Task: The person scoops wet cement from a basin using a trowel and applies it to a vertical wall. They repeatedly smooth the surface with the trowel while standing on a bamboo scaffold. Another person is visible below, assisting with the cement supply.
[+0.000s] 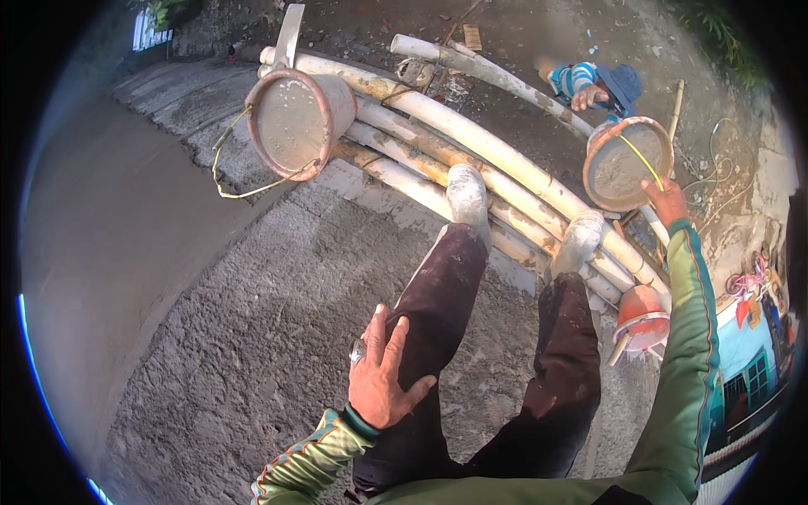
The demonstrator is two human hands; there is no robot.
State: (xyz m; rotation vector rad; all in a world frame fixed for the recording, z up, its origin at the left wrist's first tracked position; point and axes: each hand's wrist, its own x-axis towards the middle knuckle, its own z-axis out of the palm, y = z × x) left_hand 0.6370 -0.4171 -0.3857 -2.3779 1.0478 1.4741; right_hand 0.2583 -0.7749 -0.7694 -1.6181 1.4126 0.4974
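My right hand [667, 202] is closed on the yellow handle [641, 156] of a cement-stained bucket [594, 178]. That bucket hangs past the outer edge of the bamboo poles, and its inside looks grey with cement mix. Below it, a person in a blue hat [623, 84] has a hand raised close to the bucket's rim. My left hand [385, 370], a ring on one finger, lies on my left thigh with its fingers spread, holding nothing. A second bucket [342, 105], grey inside, rests tilted at the poles' left end, its yellow handle hanging down.
Both my boots [468, 198] stand on a row of bamboo poles [497, 139] along the slab's edge. Rough wet concrete [252, 337] spreads behind and left of me. An orange bucket [644, 313] sits by the poles at right. The ground lies lower beyond them.
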